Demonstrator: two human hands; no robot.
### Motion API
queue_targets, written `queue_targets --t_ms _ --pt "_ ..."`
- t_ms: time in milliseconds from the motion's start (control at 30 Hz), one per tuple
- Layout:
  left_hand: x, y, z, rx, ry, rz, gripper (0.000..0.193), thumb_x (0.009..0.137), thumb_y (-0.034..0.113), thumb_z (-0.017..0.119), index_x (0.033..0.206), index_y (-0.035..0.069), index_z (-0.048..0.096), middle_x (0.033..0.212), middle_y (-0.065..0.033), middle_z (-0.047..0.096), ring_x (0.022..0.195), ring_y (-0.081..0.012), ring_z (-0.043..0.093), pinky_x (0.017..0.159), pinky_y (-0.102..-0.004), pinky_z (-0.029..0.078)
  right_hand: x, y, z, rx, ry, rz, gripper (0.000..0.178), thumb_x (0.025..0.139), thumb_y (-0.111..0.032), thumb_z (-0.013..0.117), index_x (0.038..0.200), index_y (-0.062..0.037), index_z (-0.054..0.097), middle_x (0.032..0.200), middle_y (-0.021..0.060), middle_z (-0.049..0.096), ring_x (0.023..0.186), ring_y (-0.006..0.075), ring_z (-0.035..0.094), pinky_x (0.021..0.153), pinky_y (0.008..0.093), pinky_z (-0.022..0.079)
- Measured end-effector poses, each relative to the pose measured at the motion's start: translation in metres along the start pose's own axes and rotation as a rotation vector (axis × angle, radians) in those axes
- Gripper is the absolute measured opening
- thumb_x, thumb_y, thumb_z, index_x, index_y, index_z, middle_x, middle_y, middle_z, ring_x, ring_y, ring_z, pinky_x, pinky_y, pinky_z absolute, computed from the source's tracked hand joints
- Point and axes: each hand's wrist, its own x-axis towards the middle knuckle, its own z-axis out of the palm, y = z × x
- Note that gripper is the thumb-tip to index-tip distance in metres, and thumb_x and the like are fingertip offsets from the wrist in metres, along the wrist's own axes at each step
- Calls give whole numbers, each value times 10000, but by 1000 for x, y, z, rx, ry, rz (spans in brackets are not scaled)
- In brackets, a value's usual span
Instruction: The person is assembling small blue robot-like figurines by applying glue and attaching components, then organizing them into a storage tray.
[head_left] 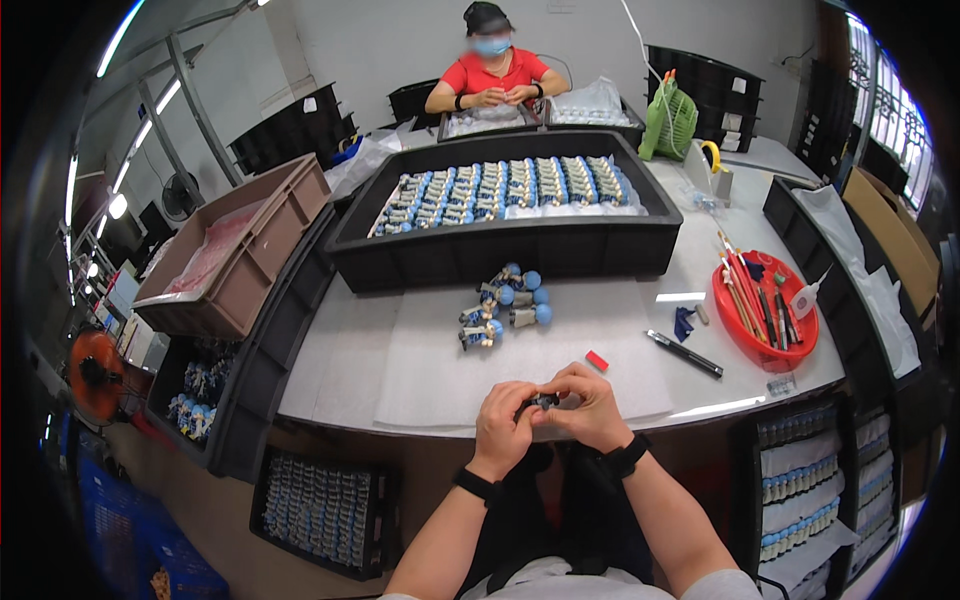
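The left hand [503,425] and the right hand [592,408] meet at the middle of the near edge of the pale grey tabletop [325,375]. The fingers of both hands are close together, pinching a small dark thing [543,401]. The fingers hide much of it, so I can't tell its full shape. Each wrist has a black band [478,487] on it.

Under the small thing, a thin white sheet [430,365] lies flat and reaches the near edge. A little red block [597,361] is on the sheet, just past the right hand. Farther in, toward the middle of the tabletop, a bunch of little toy figures with round blue heads [507,307] lie close together.

A black pen-shaped tool [684,354] lies slanted, right of the sheet. Near the right edge sits a round red plastic bowl [728,325], with thin sticks and a small white bottle [806,300] in it.

Toward the far edge is a big black plastic tray [500,252], with rows of blue and grey toy figures [500,188] inside. Past it, a person in a red shirt [497,75] has both hands over another black tray [490,128].
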Motion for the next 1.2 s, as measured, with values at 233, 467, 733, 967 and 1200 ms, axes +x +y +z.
queue_targets --t_ms 233,467,733,967,1200 --pt "3 -4 5 -21 -49 28 210 673 -20 534 878 3 575 869 -129 574 848 -291 528 773 -351 422 -1 7 -5 25 -9 -23 284 607 -179 762 831 -51 644 782 39 539 699 129 509 616 239 423" --pt "-7 -17 -1 -41 -69 1 230 796 80 551 1006 -11 572 987 -152 571 903 -260 536 816 -353 415 0 14 5 119 -6 -57 246 557 -111 703 777 -33 626 764 42 509 717 156 493 619 261 410" --pt "-6 -11 5 -43 -98 26 224 809 97 540 991 -32 558 972 -151 575 889 -269 537 803 -348 416 -4 6 1 273 55 -45 228 498 -68 696 694 -19 591 749 47 480 693 153 476 606 247 376" --pt "-7 -10 4 -34 -76 64 223 807 89 533 989 -37 558 953 -152 582 869 -270 544 797 -349 421 -5 5 2 242 47 -30 225 496 -65 699 686 -20 587 752 47 491 705 156 477 622 252 378" --pt "-6 -8 0 26 -53 62 217 786 72 540 976 -31 566 937 -151 586 851 -265 547 789 -349 426 -1 8 6 173 13 -57 253 530 -102 699 757 -24 619 756 43 499 692 156 477 599 261 400"
